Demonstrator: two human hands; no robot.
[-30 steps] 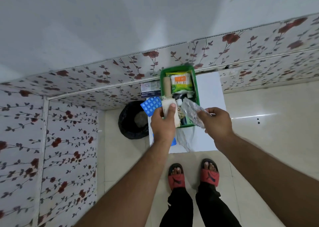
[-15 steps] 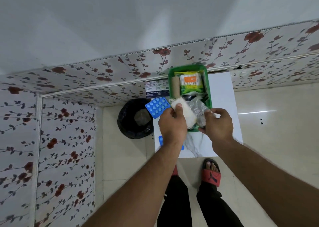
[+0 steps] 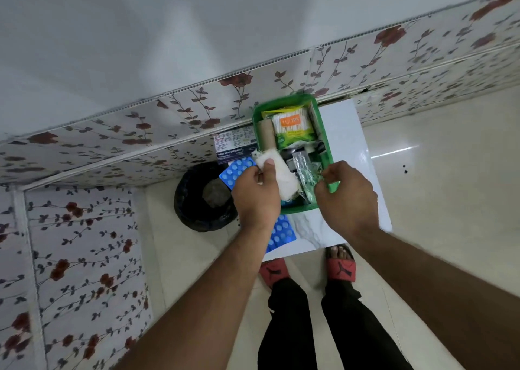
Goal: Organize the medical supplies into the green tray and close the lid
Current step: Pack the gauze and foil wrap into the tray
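The green tray (image 3: 323,133) stands on a small white table (image 3: 349,144) against the wall. Inside lie a pack of cotton swabs (image 3: 292,127), a brown bandage roll (image 3: 266,134) and dark small items. My left hand (image 3: 254,198) grips a white gauze roll (image 3: 284,172) over the tray's near left part. My right hand (image 3: 346,198) pinches a clear plastic packet (image 3: 305,172) at the tray's near right. A blue blister strip (image 3: 235,169) lies left of the tray, another blue blister strip (image 3: 281,233) near the table's front edge. No lid is visible.
A medicine box (image 3: 235,144) lies on the table left of the tray. A black bin (image 3: 202,198) stands on the floor left of the table. Floral wall panels run behind and to the left. My feet in red sandals stand on the tiled floor below the table.
Both hands have moved down into the tray: the gauze roll now lies over its near left part, and the plastic packet has gone from above the rim into the tray.
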